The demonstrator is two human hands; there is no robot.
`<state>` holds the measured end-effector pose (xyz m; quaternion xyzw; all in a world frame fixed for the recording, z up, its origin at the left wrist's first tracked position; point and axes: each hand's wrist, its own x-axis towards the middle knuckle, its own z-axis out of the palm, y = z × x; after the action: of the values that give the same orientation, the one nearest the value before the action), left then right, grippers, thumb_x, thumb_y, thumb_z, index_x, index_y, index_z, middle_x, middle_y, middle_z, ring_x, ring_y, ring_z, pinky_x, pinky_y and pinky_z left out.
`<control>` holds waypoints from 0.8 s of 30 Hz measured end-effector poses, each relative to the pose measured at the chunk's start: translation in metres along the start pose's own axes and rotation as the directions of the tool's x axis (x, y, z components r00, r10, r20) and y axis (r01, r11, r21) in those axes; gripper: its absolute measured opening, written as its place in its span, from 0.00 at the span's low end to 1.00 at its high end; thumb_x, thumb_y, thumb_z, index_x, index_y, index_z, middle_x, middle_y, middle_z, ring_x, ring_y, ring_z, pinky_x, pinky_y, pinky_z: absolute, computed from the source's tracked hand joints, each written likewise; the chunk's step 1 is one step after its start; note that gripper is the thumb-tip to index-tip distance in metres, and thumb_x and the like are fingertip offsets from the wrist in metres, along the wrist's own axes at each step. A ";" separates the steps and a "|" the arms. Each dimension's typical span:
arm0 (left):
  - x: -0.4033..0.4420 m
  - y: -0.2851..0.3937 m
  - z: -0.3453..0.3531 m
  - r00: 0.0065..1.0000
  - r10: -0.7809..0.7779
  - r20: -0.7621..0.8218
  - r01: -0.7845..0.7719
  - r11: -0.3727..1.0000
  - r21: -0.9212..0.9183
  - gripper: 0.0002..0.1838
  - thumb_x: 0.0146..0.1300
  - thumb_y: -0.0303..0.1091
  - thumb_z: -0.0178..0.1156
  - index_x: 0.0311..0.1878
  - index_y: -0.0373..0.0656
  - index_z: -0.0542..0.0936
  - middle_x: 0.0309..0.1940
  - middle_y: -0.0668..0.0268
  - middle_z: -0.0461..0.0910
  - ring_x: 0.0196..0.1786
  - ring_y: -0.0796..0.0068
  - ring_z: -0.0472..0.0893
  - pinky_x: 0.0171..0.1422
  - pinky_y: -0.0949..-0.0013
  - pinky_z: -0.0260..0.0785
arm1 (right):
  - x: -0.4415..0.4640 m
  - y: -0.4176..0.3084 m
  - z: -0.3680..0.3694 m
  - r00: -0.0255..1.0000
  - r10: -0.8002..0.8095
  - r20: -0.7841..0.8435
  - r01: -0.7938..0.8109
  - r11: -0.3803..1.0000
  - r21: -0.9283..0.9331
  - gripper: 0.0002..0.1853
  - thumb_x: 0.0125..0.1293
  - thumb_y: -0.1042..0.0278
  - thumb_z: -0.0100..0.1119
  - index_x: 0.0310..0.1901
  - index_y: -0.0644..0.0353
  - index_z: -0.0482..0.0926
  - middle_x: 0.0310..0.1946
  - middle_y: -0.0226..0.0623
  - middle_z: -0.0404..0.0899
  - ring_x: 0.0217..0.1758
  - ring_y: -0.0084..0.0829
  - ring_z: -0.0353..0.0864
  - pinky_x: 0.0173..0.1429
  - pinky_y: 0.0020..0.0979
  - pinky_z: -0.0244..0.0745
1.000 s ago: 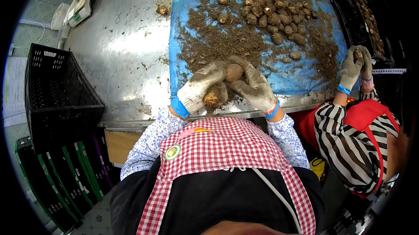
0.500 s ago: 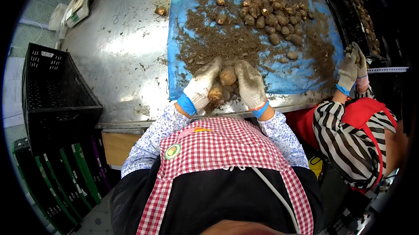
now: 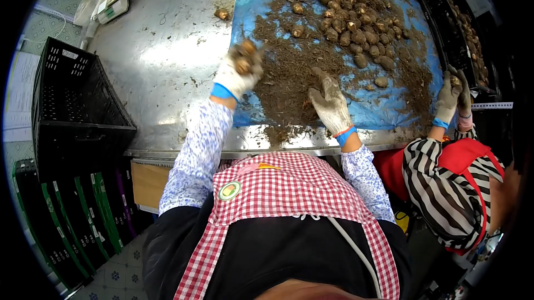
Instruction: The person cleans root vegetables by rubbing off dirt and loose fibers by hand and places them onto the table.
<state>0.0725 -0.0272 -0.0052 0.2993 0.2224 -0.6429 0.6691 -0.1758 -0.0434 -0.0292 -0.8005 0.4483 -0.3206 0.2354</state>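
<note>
My gloved left hand (image 3: 232,79) is raised over the left edge of the blue sheet (image 3: 247,115), blurred by motion. It grips a couple of small brown taros (image 3: 243,67) with pale cut ends. My gloved right hand (image 3: 331,106) lies low over the loose brown root fibres (image 3: 286,85), its thumb and fingers apart and nothing seen in it. Beyond both hands a large heap of taros (image 3: 356,24) covers the back of the sheet. A lone taro (image 3: 381,82) sits to the right of my right hand.
At left stands a black crate (image 3: 83,131), with a white scale (image 3: 117,0) behind it. One taro (image 3: 222,14) lies on the metal table (image 3: 161,77). On the right a co-worker's gloved hands (image 3: 449,97) hold something beside a black crate of taros (image 3: 470,44).
My hands have parted. The left has carried taros up and leftward from the table's front edge; the right has shifted slightly right and opened. The whole view has shifted a little.
</note>
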 end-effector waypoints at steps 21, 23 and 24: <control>-0.058 -0.086 0.007 0.968 0.048 0.247 -0.234 0.541 0.808 0.22 0.71 0.58 0.44 0.49 0.51 0.75 0.24 0.73 0.71 0.17 0.83 0.60 0.21 0.76 0.49 | 0.016 -0.034 0.005 0.984 0.063 0.169 -0.164 0.708 0.687 0.16 0.70 0.66 0.52 0.54 0.63 0.76 0.43 0.41 0.82 0.47 0.35 0.81 0.51 0.33 0.76; -0.054 -0.094 0.009 0.964 0.060 0.260 -0.225 0.707 0.670 0.22 0.71 0.58 0.44 0.49 0.51 0.75 0.25 0.72 0.72 0.18 0.82 0.62 0.21 0.76 0.51 | 0.028 -0.049 -0.007 0.960 0.208 0.188 -0.277 0.591 0.758 0.15 0.71 0.66 0.51 0.55 0.63 0.76 0.50 0.40 0.79 0.51 0.29 0.78 0.57 0.31 0.73; -0.053 -0.096 0.009 0.962 0.067 0.264 -0.216 0.779 0.588 0.22 0.71 0.58 0.44 0.48 0.50 0.75 0.25 0.72 0.72 0.19 0.82 0.63 0.21 0.76 0.52 | 0.034 -0.060 -0.018 0.958 0.228 0.175 -0.286 0.680 0.675 0.16 0.71 0.66 0.50 0.55 0.64 0.76 0.52 0.40 0.78 0.53 0.28 0.77 0.58 0.30 0.72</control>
<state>-0.0279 0.0061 0.0262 0.4394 -0.0994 -0.6578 0.6036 -0.1413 -0.0449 0.0329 -0.5943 0.3939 -0.3977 0.5774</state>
